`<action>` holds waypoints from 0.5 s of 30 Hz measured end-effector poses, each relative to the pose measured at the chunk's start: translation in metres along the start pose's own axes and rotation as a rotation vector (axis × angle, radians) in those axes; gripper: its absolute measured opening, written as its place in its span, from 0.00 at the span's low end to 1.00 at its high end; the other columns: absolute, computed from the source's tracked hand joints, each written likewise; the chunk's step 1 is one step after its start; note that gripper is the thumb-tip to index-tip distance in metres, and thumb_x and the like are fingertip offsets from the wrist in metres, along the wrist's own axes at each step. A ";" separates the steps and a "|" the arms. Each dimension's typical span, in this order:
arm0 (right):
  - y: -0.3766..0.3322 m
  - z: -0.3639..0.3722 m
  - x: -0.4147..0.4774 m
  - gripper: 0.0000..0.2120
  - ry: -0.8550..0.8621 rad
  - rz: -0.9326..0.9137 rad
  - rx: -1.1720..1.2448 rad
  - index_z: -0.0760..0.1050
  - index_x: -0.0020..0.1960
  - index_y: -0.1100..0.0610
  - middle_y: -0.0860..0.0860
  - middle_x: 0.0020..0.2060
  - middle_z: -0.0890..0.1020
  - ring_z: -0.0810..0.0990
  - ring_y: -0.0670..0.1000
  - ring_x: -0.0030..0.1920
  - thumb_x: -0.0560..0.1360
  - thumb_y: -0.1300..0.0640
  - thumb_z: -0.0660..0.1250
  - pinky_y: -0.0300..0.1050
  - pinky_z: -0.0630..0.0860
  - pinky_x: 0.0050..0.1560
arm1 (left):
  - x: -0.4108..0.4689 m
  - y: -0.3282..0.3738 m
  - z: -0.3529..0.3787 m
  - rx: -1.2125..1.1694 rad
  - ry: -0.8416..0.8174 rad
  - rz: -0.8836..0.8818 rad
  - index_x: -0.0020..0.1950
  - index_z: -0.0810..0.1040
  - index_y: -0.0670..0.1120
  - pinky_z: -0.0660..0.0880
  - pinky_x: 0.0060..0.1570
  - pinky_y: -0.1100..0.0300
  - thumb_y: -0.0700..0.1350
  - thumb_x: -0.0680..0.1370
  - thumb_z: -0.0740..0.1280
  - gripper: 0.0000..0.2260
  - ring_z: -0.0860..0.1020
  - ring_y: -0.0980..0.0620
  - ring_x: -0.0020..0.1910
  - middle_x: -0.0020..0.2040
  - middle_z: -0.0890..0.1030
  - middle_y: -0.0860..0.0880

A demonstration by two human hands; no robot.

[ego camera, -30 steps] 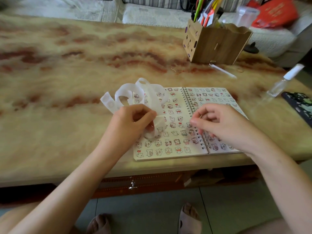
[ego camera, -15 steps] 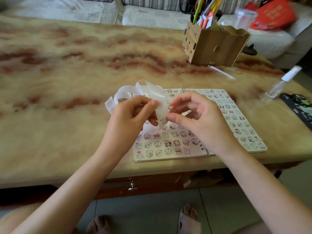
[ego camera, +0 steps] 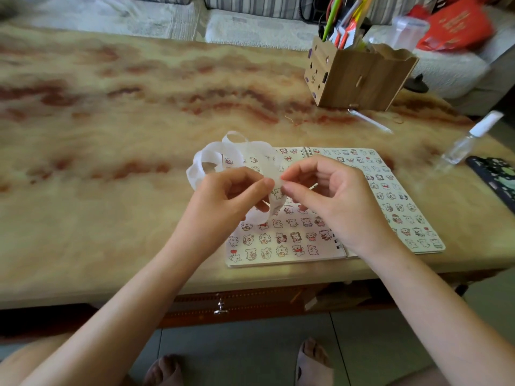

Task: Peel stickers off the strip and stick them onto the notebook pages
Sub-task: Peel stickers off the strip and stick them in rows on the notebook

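Looping in translucent white coils, the sticker strip [ego camera: 220, 157] was pinched by the left hand [ego camera: 223, 199]. The right hand [ego camera: 331, 199] nipped its edge above the sticker-covered spiral notebook [ego camera: 278, 246].

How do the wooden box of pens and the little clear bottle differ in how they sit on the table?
The wooden box stands upright; the clear bottle lies on its side. The wooden box is opaque brown and holds pens; the clear bottle is see-through with a white cap. The box is much bigger. Both rest on the marbled table, to the right, beyond the notebook.
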State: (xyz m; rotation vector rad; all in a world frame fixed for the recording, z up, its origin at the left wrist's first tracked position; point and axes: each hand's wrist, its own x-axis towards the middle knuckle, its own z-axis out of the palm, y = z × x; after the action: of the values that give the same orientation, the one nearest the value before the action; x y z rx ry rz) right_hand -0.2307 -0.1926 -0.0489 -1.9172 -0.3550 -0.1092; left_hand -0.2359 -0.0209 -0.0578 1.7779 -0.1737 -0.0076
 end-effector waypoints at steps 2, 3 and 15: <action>0.000 0.000 -0.001 0.04 0.002 -0.005 -0.022 0.81 0.46 0.54 0.48 0.39 0.83 0.81 0.49 0.41 0.73 0.61 0.72 0.47 0.79 0.44 | 0.000 0.001 0.000 0.007 0.005 0.002 0.42 0.82 0.45 0.70 0.31 0.71 0.45 0.77 0.67 0.07 0.75 0.64 0.28 0.31 0.82 0.52; -0.001 0.000 -0.001 0.04 0.001 -0.010 -0.033 0.81 0.46 0.54 0.48 0.39 0.84 0.81 0.49 0.41 0.73 0.61 0.72 0.46 0.80 0.44 | 0.000 0.001 0.000 0.010 0.007 0.005 0.42 0.82 0.45 0.70 0.31 0.71 0.45 0.77 0.67 0.07 0.76 0.64 0.28 0.31 0.82 0.52; 0.000 0.001 -0.001 0.04 0.039 -0.074 -0.129 0.82 0.43 0.55 0.46 0.36 0.84 0.81 0.44 0.37 0.71 0.62 0.73 0.35 0.76 0.39 | -0.001 0.002 0.002 0.007 0.026 0.048 0.41 0.82 0.44 0.71 0.31 0.71 0.43 0.76 0.67 0.06 0.78 0.64 0.31 0.30 0.81 0.57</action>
State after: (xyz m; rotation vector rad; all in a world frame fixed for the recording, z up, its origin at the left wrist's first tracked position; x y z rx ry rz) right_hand -0.2320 -0.1921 -0.0490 -2.0267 -0.4014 -0.2225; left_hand -0.2368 -0.0234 -0.0565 1.7793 -0.1973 0.0505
